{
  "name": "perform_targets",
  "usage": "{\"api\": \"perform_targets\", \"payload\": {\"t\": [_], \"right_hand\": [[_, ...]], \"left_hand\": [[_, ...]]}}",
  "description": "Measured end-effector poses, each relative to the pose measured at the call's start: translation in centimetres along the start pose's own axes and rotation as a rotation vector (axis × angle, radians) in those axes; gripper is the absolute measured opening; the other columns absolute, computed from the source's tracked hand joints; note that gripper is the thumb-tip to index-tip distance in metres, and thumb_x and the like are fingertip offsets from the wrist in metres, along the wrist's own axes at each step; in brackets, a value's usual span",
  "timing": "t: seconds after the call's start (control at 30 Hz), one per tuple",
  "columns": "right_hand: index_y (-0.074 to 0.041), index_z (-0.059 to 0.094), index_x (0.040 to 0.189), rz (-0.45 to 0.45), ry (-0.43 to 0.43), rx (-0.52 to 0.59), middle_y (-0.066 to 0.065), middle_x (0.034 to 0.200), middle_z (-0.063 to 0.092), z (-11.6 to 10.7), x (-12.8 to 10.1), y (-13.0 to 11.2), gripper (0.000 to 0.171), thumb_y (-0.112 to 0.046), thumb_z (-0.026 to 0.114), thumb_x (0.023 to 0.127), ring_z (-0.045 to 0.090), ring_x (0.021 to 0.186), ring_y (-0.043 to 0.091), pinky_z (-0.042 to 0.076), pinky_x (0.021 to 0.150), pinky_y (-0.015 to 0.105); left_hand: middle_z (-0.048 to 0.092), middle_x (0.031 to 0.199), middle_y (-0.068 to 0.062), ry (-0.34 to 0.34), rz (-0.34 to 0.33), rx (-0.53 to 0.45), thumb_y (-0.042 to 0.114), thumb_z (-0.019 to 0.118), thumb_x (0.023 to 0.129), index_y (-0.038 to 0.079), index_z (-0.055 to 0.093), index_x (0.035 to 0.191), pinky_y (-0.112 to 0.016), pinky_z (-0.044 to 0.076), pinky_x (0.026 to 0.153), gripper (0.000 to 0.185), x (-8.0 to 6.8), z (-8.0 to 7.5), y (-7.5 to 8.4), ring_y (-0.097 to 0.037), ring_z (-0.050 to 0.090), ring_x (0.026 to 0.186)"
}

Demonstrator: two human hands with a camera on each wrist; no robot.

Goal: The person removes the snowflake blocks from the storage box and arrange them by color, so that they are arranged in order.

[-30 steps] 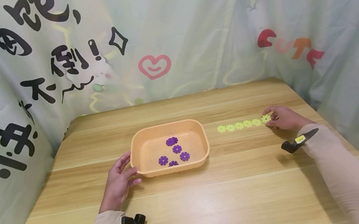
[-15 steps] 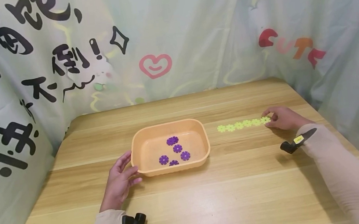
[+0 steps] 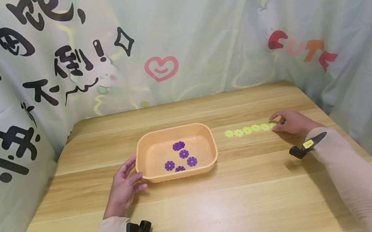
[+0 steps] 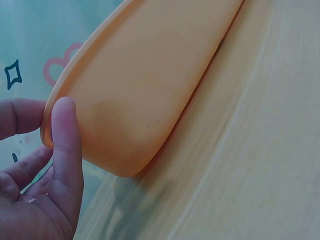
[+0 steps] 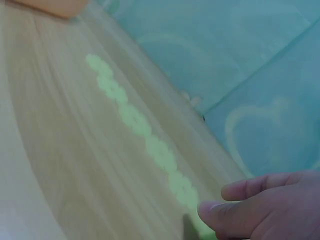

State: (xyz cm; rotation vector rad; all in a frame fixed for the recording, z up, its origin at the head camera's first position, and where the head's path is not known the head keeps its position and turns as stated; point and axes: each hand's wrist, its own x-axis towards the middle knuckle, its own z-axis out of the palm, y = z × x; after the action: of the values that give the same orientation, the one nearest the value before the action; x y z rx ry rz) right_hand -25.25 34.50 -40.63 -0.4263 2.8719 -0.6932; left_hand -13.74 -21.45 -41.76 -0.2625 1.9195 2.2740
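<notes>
Right hand (image 3: 291,122), fingers curled, touches the right end of a row of yellow-green flower pieces (image 3: 247,129) running leftward across mid-frame toward an orange tray (image 3: 178,174). Left hand (image 3: 123,187) rests relaxed against the tray's left rim, far from the row.

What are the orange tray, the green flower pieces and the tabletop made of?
Orange tray: likely molded plastic, matte, with rounded corners and a rolled rim.
Green flower pieces: probably thin plastic discs with notched edges, lying flat in a row.
Tabletop: wood or wood-look laminate, with plank grain and a slight sheen.
</notes>
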Motion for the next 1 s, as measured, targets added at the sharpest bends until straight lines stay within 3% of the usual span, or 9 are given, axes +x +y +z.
{"api": "perform_targets", "payload": {"t": [0.27, 0.7, 1.0], "right_hand": [[0.005, 0.057, 0.123, -0.080, -0.011, 0.024, 0.006, 0.085, 0.065, -0.8, 1.2, -3.0, 0.042, -0.018, 0.069, 0.090, 0.064, 0.081, 0.027, 0.053, 0.061, 0.034], [0.001, 0.057, 0.126, -0.233, -0.091, 0.072, 0.000, 0.082, 0.063, 0.4, 4.6, -8.9, 0.040, -0.009, 0.070, 0.089, 0.065, 0.084, 0.024, 0.056, 0.078, 0.045], [-0.001, 0.056, 0.128, -0.324, -0.154, 0.114, 0.002, 0.085, 0.063, 1.1, 6.4, -13.4, 0.042, -0.006, 0.069, 0.088, 0.065, 0.078, 0.020, 0.056, 0.072, 0.038]], "left_hand": [[0.029, 0.150, -0.011, -0.001, 0.004, 0.008, -0.011, 0.052, 0.092, 0.006, 0.028, 0.151, -0.024, 0.059, 0.060, 0.066, 0.0, 0.1, 0.1, -0.013, 0.057, 0.074], [0.029, 0.151, -0.011, -0.002, 0.000, 0.009, -0.011, 0.052, 0.092, 0.006, 0.028, 0.151, -0.024, 0.059, 0.060, 0.066, -0.1, 0.1, -0.1, -0.012, 0.056, 0.073], [0.028, 0.151, -0.010, -0.003, 0.007, 0.010, -0.011, 0.052, 0.092, 0.006, 0.027, 0.151, -0.024, 0.059, 0.060, 0.066, 0.0, 0.0, 0.0, -0.011, 0.055, 0.072]]}}
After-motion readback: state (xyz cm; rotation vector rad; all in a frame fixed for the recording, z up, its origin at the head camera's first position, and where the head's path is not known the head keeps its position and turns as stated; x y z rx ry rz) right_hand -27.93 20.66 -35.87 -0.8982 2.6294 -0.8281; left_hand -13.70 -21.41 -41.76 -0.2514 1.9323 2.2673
